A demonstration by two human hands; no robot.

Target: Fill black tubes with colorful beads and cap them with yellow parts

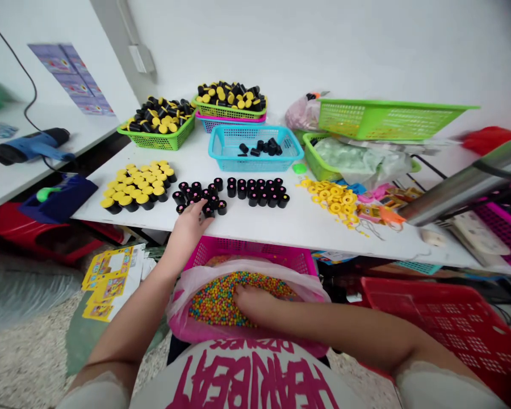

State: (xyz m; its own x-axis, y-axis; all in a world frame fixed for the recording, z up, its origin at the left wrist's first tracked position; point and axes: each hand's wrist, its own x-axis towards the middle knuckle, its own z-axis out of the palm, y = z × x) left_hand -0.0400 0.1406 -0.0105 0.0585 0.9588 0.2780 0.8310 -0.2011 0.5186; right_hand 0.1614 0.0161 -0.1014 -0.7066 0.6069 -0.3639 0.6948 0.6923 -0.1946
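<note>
My left hand [190, 222] reaches onto the white table [298, 224] and its fingers touch the small black open cups [234, 192] standing in rows near the front edge; whether it holds one is hidden. My right hand [250, 299] is sunk into a plastic bag of small multicoloured beads [215, 301] lying in a pink basket [255, 251] on my lap, fingers curled down among the beads. To the left of the black cups stands a cluster of cups with yellow caps [137, 185]. A pile of yellow rings [334, 200] lies to the right.
At the back stand a blue basket [255, 149] with a few black cups and two green baskets [162, 126] of capped cups. A tilted empty green basket [383, 118] sits at the right. A red crate [447, 324] stands on the floor, a blue heat gun [32, 145] on the left table.
</note>
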